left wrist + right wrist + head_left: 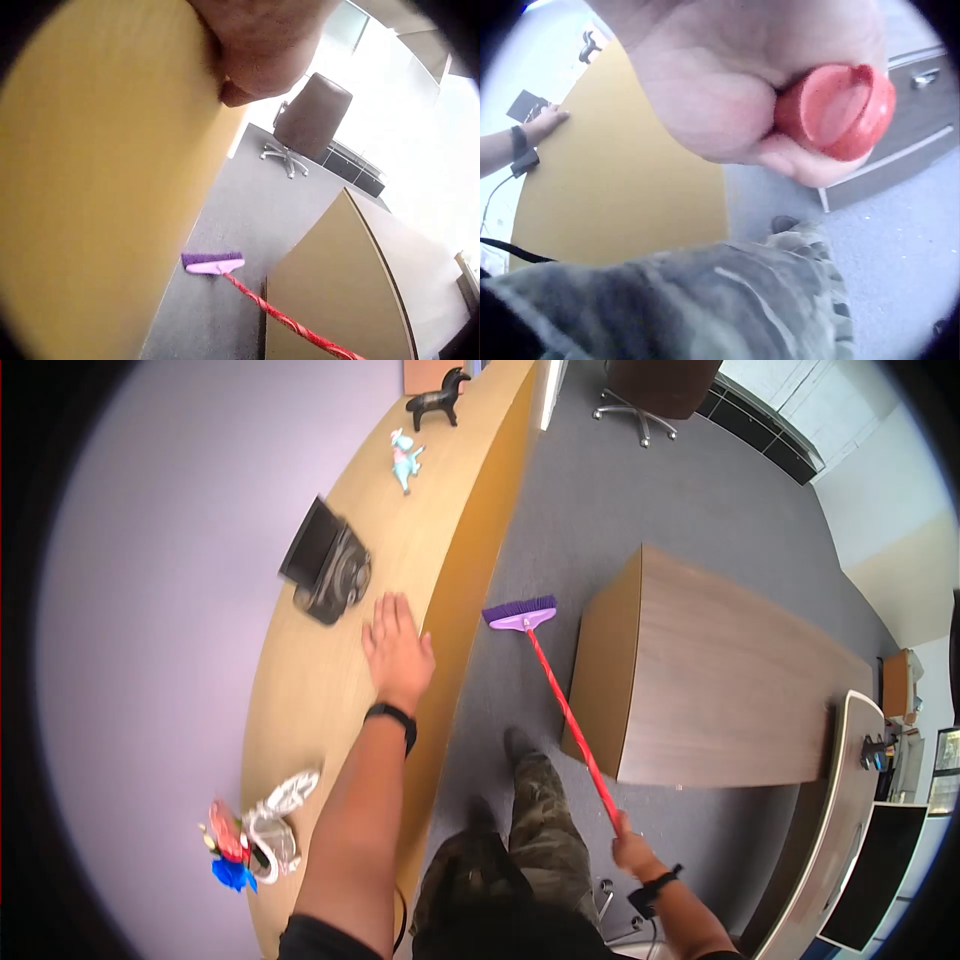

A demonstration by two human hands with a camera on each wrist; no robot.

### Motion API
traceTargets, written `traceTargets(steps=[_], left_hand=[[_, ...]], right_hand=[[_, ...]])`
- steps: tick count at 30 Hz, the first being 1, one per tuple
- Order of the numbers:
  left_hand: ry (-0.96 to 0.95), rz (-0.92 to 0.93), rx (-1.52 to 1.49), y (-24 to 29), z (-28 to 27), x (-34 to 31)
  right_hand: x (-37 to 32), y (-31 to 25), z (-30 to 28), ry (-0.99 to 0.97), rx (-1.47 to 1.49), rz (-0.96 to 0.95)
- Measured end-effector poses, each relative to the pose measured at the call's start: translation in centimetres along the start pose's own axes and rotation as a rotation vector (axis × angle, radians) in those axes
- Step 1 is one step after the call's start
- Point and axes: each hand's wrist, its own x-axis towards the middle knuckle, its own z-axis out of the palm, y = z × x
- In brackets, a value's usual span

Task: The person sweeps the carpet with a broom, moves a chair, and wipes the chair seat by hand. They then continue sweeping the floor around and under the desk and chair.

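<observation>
My right hand (pixel 636 852) grips the upper end of a broom's red handle (pixel 572 720). The right wrist view shows the handle's red end cap (pixel 840 112) poking out of the curled fingers. Down on the grey floor, close to the base of the wooden ledge, is the broom's purple bristled head (pixel 521 616). My left hand (pixel 400 662) lies with straight fingers on the ledge (pixel 400 540), beside a black ornament (pixel 335 570) with a flat dark panel. In the left wrist view, part of that hand (pixel 262 52) shows at the ledge's edge.
Farther along the ledge stand a black horse figurine (pixel 437 402) and a pale blue figurine (pixel 405 460). A white ornament (pixel 272 830) with red and blue flowers is nearer. A wooden desk (pixel 730 670) flanks the floor on the right; a swivel chair (pixel 655 390) stands far ahead.
</observation>
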Motion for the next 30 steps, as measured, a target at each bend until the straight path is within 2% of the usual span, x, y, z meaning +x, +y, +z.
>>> traceTargets(steps=[2,4,5,6,8,10,12,13,15,17,18,20,21,23,25,26,27,30], left_hand=[[0.002,0.017,-0.030,-0.3,-0.1,-0.8],[-0.013,0.054,-0.029,-1.1,0.0,-3.1],[-0.031,0.101,-0.018,-1.5,-0.1,-4.2],[-0.034,0.102,-0.014,-2.0,-0.6,-5.4],[-0.085,0.159,0.037,-2.8,-1.5,-7.9],[-0.080,0.175,0.051,-3.2,-1.8,-9.0],[-0.079,0.186,0.071,-3.3,-2.0,-9.0],[-0.073,0.180,0.080,-3.0,-2.1,-9.1],[-0.089,0.173,0.090,-2.9,-1.7,-9.4],[-0.012,0.199,0.100,-3.3,-1.2,-9.2],[-0.017,0.192,0.098,-3.5,-0.9,-9.2],[0.016,0.201,0.072,-3.5,-0.9,-9.2],[0.021,0.204,0.067,-3.5,-1.0,-9.2],[0.027,0.197,0.014,-3.5,-1.0,-9.3],[0.033,0.194,0.008,-3.7,-0.6,-9.4],[0.034,0.188,0.011,-3.8,-0.5,-9.2],[0.036,0.190,0.000,-4.0,-0.5,-9.2],[0.045,0.187,-0.030,-4.1,0.1,-9.2]], right_hand=[[-6.7,1.8,-0.4,0.030,0.074,-0.034],[-10.8,1.6,-0.7,0.176,0.254,-0.297],[-12.3,0.3,-0.6,0.136,0.328,-0.203],[-12.0,-0.1,0.4,0.132,0.332,-0.203],[-8.7,-0.2,3.7,0.299,0.303,-0.258],[-3.3,-2.7,6.2,0.382,0.293,-0.220],[0.6,-8.7,5.4,0.318,0.269,-0.048],[2.9,-10.4,5.6,0.315,0.290,-0.053],[4.6,-10.9,7.2,0.296,0.309,-0.043],[4.1,-10.6,8.6,0.198,0.243,-0.062],[3.2,-9.2,9.6,0.202,0.175,-0.132],[1.2,-1.9,14.2,0.237,0.021,-0.287],[-1.9,0.2,14.2,0.202,0.040,-0.311],[-8.7,4.7,13.6,0.119,-0.057,-0.172],[-16.0,5.7,10.0,0.060,-0.016,-0.084],[-19.0,6.4,8.8,0.113,0.081,-0.131],[-21.3,7.2,8.4,0.159,0.175,-0.177],[-25.5,8.8,10.7,0.249,0.173,-0.173]])
